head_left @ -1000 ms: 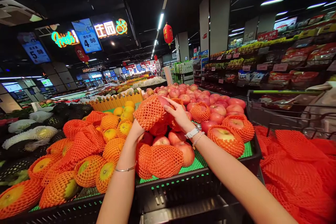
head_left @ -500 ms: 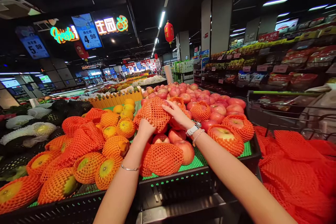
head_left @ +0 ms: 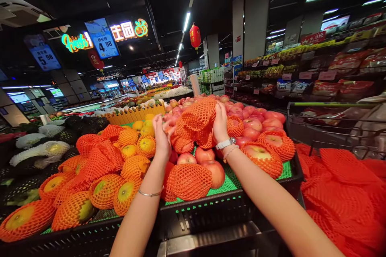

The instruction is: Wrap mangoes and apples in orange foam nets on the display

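Note:
My left hand (head_left: 161, 138) is raised over the fruit display, its fingers curled round a pinkish-red apple (head_left: 169, 122) that shows only in part. My right hand (head_left: 220, 124) is closed on an orange foam net (head_left: 197, 114) and holds it up just right of the apple, above other netted fruit. Both hands are over a black crate (head_left: 211, 209) lined with a green mat. In the crate lie bare red apples (head_left: 211, 170) and netted apples (head_left: 262, 156). A watch and a bracelet are on my right wrist, and a thin bangle is on my left forearm.
Netted yellow-green mangoes (head_left: 102, 190) and oranges (head_left: 146, 144) fill the crate on the left. Loose orange nets (head_left: 346, 184) are heaped at the right, in front of a shopping trolley (head_left: 328, 124). Stocked shelves (head_left: 316, 76) run along the right aisle. More apples (head_left: 250, 114) are piled behind.
Both hands were on one netted apple. Since then the net has moved up and to the right with my right hand, and my left hand has stayed round the apple.

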`<state>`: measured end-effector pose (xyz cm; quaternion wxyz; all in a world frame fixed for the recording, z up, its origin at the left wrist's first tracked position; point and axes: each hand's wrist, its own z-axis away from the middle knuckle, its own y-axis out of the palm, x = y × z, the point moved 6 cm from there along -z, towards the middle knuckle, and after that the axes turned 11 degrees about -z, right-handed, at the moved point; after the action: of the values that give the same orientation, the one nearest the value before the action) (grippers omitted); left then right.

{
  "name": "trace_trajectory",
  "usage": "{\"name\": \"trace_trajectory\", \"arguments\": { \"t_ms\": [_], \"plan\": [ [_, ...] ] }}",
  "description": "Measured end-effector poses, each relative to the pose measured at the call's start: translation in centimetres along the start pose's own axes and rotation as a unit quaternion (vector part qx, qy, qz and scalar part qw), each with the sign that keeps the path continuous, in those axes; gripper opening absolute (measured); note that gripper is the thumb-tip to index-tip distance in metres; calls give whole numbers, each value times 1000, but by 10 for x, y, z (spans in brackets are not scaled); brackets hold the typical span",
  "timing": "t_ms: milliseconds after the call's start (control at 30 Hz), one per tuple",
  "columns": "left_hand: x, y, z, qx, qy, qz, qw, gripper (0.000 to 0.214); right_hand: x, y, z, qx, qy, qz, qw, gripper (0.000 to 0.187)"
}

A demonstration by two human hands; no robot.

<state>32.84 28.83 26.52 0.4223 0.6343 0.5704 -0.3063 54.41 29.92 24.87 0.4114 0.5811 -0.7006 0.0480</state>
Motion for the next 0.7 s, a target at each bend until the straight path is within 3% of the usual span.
{"name": "trace_trajectory", "arguments": {
  "t_ms": [67, 133, 167, 300, 367, 600, 700],
  "plan": [
    [19, 22, 6, 127, -176, 85, 972, 58, 14, 3, 8, -17, -24, -5, 1000, 55],
    [24, 39, 16, 224, -249, 142, 931, 67, 28, 15, 21, 29, -67, 11, 997, 52],
    [23, 43, 19, 237, -254, 161, 924, 66, 34, 22, 28, 64, -90, 31, 993, 52],
    [26, 44, 20, 168, -261, 215, 926, 48, 44, 47, 54, 204, -170, 127, 956, 49],
    [29, 43, 20, 143, -270, 231, 924, 44, 44, 51, 60, 228, -193, 144, 943, 45],
    [28, 51, 26, 169, -268, 215, 924, 54, 52, 34, 55, 85, -235, 154, 956, 25],
    [26, 51, 27, 150, -254, 191, 936, 57, 55, 24, 54, 28, -252, 117, 960, 31]
  ]
}}
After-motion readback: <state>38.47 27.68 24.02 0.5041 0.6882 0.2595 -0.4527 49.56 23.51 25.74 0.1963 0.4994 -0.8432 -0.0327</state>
